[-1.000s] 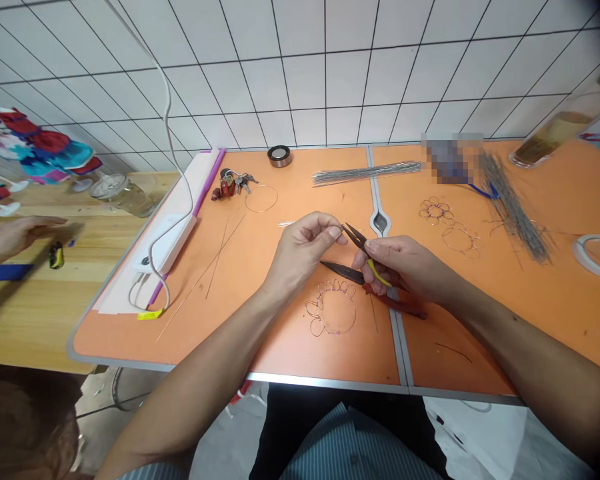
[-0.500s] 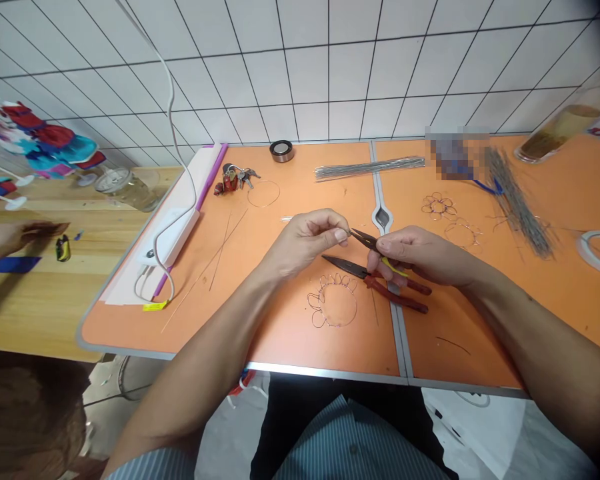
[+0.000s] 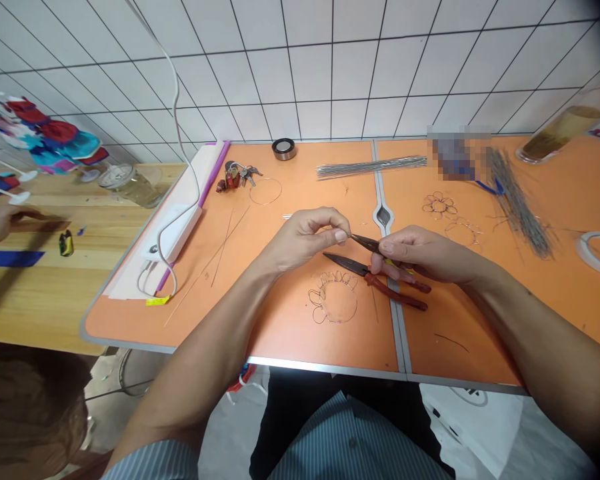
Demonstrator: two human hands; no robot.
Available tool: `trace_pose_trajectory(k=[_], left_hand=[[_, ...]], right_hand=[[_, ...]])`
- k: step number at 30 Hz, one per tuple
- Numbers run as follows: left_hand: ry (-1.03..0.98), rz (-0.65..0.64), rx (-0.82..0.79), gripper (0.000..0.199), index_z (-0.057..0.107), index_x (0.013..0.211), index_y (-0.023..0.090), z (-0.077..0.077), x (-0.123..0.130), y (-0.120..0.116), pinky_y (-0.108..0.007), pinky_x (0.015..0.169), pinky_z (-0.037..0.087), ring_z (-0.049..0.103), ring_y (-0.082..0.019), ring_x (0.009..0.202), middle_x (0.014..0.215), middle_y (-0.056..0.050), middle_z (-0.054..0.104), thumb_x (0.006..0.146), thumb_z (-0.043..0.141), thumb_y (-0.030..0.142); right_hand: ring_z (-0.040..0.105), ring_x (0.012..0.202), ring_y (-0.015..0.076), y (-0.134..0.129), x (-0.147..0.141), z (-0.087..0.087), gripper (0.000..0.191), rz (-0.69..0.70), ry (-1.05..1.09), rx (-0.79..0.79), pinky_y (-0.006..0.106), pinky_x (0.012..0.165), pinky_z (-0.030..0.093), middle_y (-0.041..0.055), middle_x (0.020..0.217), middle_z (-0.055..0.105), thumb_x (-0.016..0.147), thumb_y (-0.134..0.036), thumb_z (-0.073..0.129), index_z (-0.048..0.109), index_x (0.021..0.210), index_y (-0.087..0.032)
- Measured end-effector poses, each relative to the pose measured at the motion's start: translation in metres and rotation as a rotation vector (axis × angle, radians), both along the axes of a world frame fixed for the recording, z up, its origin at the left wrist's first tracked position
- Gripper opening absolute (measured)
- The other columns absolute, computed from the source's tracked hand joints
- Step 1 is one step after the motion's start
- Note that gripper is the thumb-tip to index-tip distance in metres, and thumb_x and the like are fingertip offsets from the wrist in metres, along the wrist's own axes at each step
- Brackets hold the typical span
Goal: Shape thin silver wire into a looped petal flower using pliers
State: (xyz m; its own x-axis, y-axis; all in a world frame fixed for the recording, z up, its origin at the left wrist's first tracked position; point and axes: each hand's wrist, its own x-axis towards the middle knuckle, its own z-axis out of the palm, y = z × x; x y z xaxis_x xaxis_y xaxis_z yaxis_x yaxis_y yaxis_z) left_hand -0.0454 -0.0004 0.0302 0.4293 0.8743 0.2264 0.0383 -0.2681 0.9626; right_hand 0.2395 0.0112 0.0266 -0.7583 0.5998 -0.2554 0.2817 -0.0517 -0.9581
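Note:
My right hand (image 3: 420,255) is closed round small needle-nose pliers (image 3: 366,242) with dark jaws and a bit of yellow handle showing. Their jaws point left and meet the fingertips of my left hand (image 3: 313,237). Thumb and forefinger of that hand are pinched together at the jaw tips; what is between them is too small to make out. Just below lies a larger pair of pliers (image 3: 394,291) with red handles, its jaws toward the left. A wire ring with several petal-like loops (image 3: 339,300) rests on the orange table (image 3: 290,340) under my hands.
Behind my hands lie a bundle of straight wires (image 3: 370,168), a tape roll (image 3: 283,149) and keys (image 3: 239,176). A wire flower (image 3: 439,205) and another wire bundle (image 3: 517,200) are right. Left are a power strip (image 3: 173,240) and another person's hand (image 3: 0,223).
The small pliers have turned slightly in my right hand, and less of their yellow handle shows. My left hand keeps its pinch. The view has shifted slightly.

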Motion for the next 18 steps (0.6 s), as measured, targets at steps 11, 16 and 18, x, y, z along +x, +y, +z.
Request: trace_pose_trajectory(k=[11, 16, 18], left_hand=[[-0.004, -0.004, 0.008, 0.026, 0.078, 0.085, 0.021, 0.0008, 0.0007, -0.001, -0.032, 0.086, 0.052, 0.065, -0.019, 0.086, 0.088, -0.005, 0.071, 0.095, 0.083, 0.045], [0.002, -0.042, 0.045, 0.03, 0.077, 0.086, 0.02, -0.0031, -0.0015, 0.0031, -0.032, 0.086, 0.051, 0.065, -0.018, 0.086, 0.089, -0.005, 0.071, 0.094, 0.084, 0.048], [-0.007, -0.062, 0.066, 0.031, 0.077, 0.085, 0.02, -0.0045, -0.0025, 0.0048, -0.032, 0.084, 0.051, 0.064, -0.018, 0.086, 0.088, -0.005, 0.07, 0.093, 0.086, 0.048]], right_hand=[[0.047, 0.043, 0.011, -0.0009, -0.0018, 0.0007, 0.057, -0.009, 0.014, -0.009, 0.026, 0.039, 0.037, -0.0003, 0.063, 0.062, 0.103, -0.072, 0.063, 0.083, 0.095, -0.02], [0.048, 0.043, 0.0101, 0.0014, -0.0003, -0.0047, 0.054, 0.018, 0.048, -0.013, 0.024, 0.039, 0.038, 0.0001, 0.064, 0.063, 0.107, -0.066, 0.061, 0.083, 0.096, -0.018], [0.05, 0.045, 0.0105, 0.0023, 0.0, -0.0064, 0.054, 0.028, 0.074, -0.018, 0.023, 0.039, 0.038, 0.0003, 0.062, 0.061, 0.107, -0.065, 0.062, 0.083, 0.095, -0.017]])
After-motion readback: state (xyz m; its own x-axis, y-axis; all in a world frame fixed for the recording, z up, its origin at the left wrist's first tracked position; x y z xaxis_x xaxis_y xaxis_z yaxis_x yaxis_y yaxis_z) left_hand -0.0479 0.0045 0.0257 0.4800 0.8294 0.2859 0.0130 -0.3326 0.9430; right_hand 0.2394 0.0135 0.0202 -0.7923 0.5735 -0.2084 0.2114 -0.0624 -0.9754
